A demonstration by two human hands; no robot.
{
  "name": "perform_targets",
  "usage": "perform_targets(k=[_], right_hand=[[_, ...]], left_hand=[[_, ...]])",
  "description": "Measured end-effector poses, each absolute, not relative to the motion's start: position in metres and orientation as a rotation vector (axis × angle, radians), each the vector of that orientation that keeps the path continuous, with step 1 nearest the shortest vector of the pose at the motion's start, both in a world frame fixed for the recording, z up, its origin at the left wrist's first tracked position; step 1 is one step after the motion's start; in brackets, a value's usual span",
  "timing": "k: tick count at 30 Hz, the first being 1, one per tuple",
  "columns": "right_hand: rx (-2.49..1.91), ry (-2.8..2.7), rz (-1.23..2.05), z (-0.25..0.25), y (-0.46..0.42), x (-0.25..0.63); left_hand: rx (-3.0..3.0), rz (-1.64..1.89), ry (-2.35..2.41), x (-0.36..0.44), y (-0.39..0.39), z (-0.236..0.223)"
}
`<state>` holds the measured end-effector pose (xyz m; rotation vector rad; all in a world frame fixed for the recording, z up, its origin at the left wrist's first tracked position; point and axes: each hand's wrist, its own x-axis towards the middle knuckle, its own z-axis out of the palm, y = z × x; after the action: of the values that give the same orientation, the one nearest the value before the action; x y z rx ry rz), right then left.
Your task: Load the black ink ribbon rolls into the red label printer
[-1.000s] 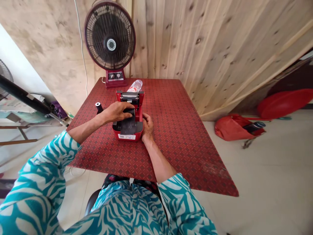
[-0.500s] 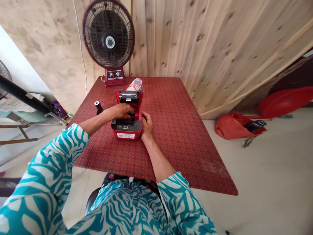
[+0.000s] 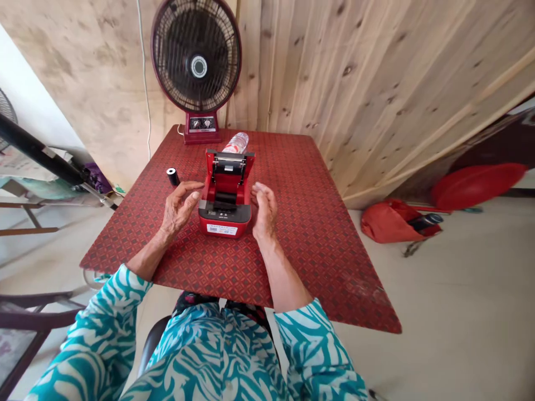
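Glossy red plastic printer (image 3: 228,186); bare wood wall (image 3: 334,83).

A table (image 3: 309,267) spread with a red diamond-patterned cover stands on a pale floor (image 3: 460,317). A red label printer (image 3: 225,223), its lid raised, sits near the middle of the tabletop. A clear plastic water bottle (image 3: 236,143) lies on its side just behind it, toward the far edge. A short black roll (image 3: 173,176) stands upright between the printer and the left edge. The maroon base of an electric fan (image 3: 202,128) rests at the far edge, left of centre. Off the table's right side, a crumpled red bag (image 3: 388,223) lies on the floor, a dark flask (image 3: 426,221) poking from it.
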<state>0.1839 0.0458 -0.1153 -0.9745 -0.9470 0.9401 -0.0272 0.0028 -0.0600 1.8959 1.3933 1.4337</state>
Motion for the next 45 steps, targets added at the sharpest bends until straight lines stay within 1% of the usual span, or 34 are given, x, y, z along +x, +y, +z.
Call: perform_targets(k=[3,6,8,11,18,24,28,31,35,37,40,45], right_hand=[[-0.913,-1.339,0.793,-0.085,0.025,0.197],[-0.945,-1.760,0.571,-0.060,0.007,0.201],[-1.019,-1.937,0.450,-0.052,0.000,0.199],[-1.122,-2.055,0.325,-0.050,-0.002,0.196],[-1.185,-2.049,0.108,-0.062,0.003,0.190],[-1.086,-2.048,-0.208,-0.062,-0.005,0.187],[-1.023,-2.038,-0.364,-0.060,-0.022,0.188],[-1.017,-2.029,-0.391,-0.062,-0.032,0.188],[-1.006,-2.007,-0.404,-0.071,-0.037,0.187],[-1.007,-1.989,-0.420,-0.075,-0.037,0.185],[-1.007,-1.963,-0.426,-0.079,-0.037,0.184],[-0.983,-1.952,-0.440,-0.080,-0.038,0.184]], left_hand=[[2.050,1.378,1.252,-0.025,0.004,-0.076],[2.151,1.359,1.158,-0.025,0.006,-0.084],[2.167,1.392,1.138,-0.025,0.006,-0.086],[2.198,1.399,1.112,-0.025,0.007,-0.090],[2.226,1.446,1.064,-0.023,0.007,-0.095],[2.260,1.536,1.003,-0.022,0.010,-0.099],[2.233,1.502,1.043,-0.022,0.009,-0.100],[2.158,1.525,1.077,-0.022,0.009,-0.098],[1.929,1.749,1.247,-0.024,0.022,-0.086],[1.851,1.791,1.314,-0.025,0.034,-0.077],[1.777,1.740,1.309,-0.022,0.054,-0.062],[1.591,1.552,1.220,-0.012,0.080,-0.047]])
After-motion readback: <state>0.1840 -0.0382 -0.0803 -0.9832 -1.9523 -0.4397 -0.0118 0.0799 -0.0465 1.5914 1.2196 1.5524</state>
